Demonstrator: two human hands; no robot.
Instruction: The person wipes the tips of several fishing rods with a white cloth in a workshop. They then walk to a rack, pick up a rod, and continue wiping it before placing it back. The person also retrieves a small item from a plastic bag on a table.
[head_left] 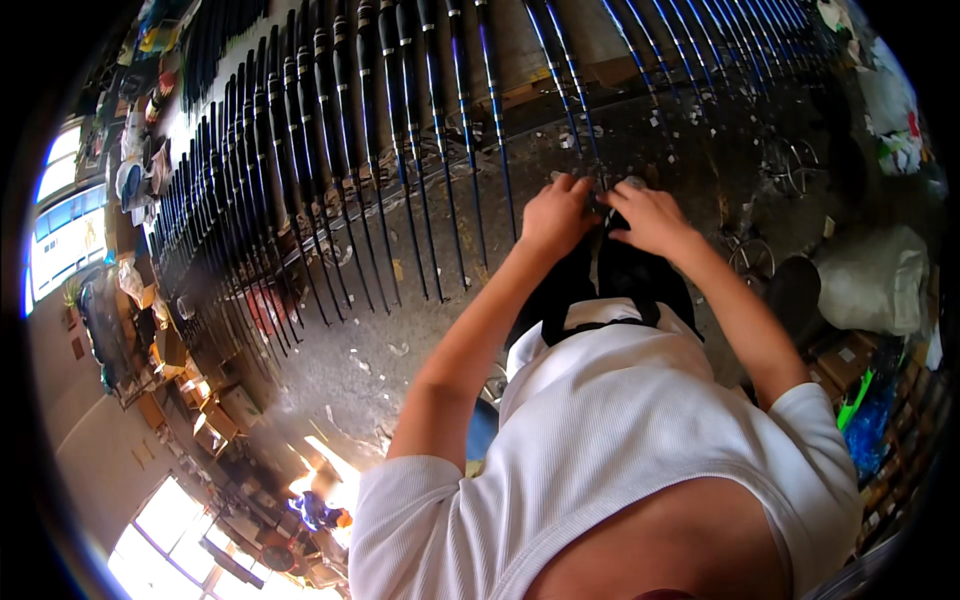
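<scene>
We find the left hand [560, 212] and right hand [652, 220] close together, just above the wearer's dark lap [650, 275], at the lower end of a blue rod [574, 80]. The left fingers are curled inward; the right fingers are bent, thumb set apart below. The meeting point is dark, so we cannot tell whether either hand grips the rod. It runs upward from the hands, with 1 similar rod [554, 75] just to its left. We note a long row of rods [367, 70] farther left, and a floor [330, 370] carrying pale scraps. A translucent bag [875, 285] stands at right.
</scene>
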